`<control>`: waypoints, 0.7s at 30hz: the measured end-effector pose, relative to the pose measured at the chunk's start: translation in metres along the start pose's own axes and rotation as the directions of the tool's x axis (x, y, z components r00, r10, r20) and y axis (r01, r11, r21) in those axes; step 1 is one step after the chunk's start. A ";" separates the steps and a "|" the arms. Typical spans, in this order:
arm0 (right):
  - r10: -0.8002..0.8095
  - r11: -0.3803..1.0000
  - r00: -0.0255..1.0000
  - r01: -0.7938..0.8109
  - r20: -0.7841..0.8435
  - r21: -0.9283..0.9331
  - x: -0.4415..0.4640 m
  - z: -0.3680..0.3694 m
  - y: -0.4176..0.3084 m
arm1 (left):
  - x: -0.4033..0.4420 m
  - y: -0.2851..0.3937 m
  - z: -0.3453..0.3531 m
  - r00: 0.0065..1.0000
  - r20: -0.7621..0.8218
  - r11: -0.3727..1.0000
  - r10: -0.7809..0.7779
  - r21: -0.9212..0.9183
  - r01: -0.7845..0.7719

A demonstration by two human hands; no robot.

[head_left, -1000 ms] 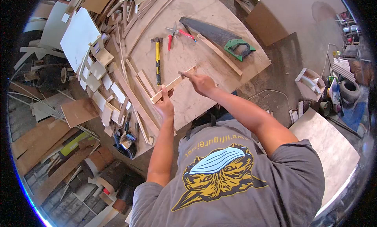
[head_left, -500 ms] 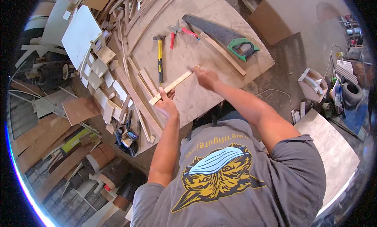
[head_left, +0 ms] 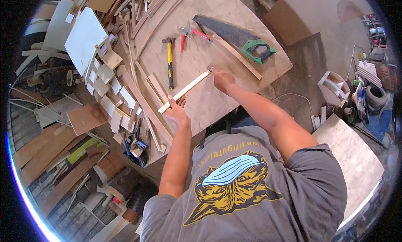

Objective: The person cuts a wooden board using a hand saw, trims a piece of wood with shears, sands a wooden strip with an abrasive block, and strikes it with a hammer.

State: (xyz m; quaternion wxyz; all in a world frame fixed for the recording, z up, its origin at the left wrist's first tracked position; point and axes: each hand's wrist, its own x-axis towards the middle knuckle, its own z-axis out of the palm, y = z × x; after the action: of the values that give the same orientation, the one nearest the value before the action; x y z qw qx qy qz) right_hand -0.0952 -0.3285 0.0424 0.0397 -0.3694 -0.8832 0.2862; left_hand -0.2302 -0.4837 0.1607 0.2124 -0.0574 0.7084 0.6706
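My left hand (head_left: 177, 112) is closed round the lower end of a pale wooden strip (head_left: 188, 89), with the thumb on top. The strip slants up to the right over the plywood tabletop (head_left: 194, 110). At its upper end is my right hand (head_left: 224, 81), fingers bent and pinched together. A small dark bit shows at those fingertips, too small to name. Just beyond the strip lies a hammer (head_left: 170, 64) with a yellow and black handle. Short wooden pieces (head_left: 158, 88) lie beside my left hand.
Red-handled pliers (head_left: 185, 35), a green-handled handsaw (head_left: 228, 33) and a wooden batten (head_left: 237, 56) lie farther back on the table. Wood offcuts (head_left: 109, 81) crowd its left side. An open box (head_left: 333, 89) stands on the floor at right.
My right hand, blurred over the strip's upper part before, is now slightly farther right, at the strip's upper end. The strip has turned slightly in my left hand, which stays in place.
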 end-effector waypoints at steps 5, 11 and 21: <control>-0.035 0.998 0.998 0.033 0.051 0.044 -0.012 -0.008 -0.007 | -0.011 -0.002 -0.003 0.994 0.063 0.995 0.094 0.025 -0.096; -0.066 0.997 0.997 0.068 -0.052 0.039 -0.010 -0.014 0.002 | -0.001 -0.014 -0.014 0.988 0.114 0.993 0.104 0.034 -0.109; -0.101 0.995 0.995 0.101 0.008 0.005 -0.026 -0.003 -0.010 | 0.030 -0.037 -0.031 0.930 -0.113 0.921 -0.349 -0.225 0.319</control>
State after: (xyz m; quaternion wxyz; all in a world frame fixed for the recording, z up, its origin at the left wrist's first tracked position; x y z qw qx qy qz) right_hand -0.0826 -0.3504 0.0536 0.0513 -0.3232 -0.9002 0.2874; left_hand -0.2507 -0.5115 0.1153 0.2628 -0.2495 0.6300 0.6868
